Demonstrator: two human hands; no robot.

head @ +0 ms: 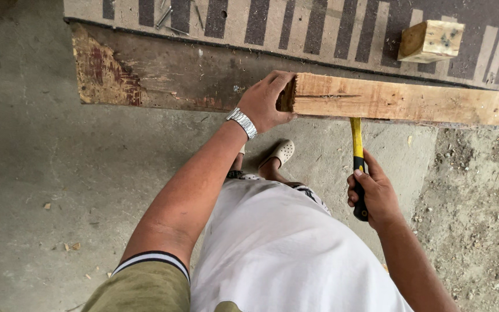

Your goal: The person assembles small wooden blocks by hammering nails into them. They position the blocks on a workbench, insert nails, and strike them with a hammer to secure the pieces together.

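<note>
Head view: our left hand [265, 103] grips the plank [399, 99] end; our right hand [376, 196] clenches the hammer [357, 156], its head hidden; nothing visibly nailed yet.

yellow-and-black hammer [357, 167], pale tan plank [399, 99], dark-striped grey board [319, 23].

small wooden block [431, 40] on a striped board [319, 26], loose nails [168, 17], concrete floor [41, 162].

One plank [399, 99], one hammer [357, 151], one block [431, 40]
</note>
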